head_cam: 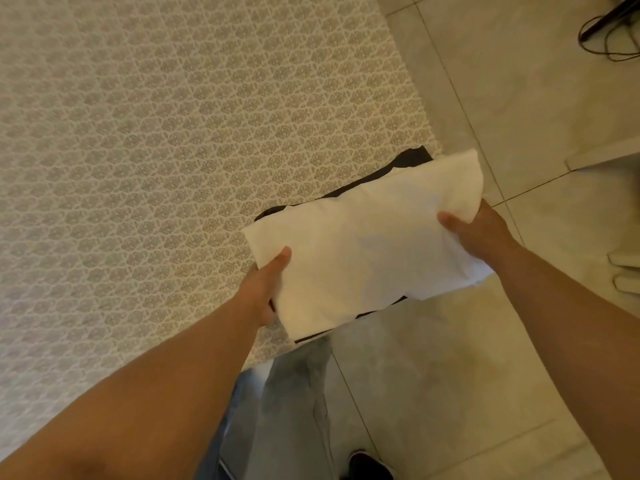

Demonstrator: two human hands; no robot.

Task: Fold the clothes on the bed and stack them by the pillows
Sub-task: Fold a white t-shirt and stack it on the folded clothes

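folded white cloth stack (363, 237) with dark garment (412, 157) under it, held over patterned beige bed (156, 150) corner at 3 o'clock, left hand (266, 289) and right hand (481, 230) gripping its ends, thumbs on top

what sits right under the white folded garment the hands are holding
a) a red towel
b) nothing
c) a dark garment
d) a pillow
c: dark fabric peeks out past the far and near edges of the white folded garment, which the left hand and right hand grip at opposite ends over the edge of the bed.
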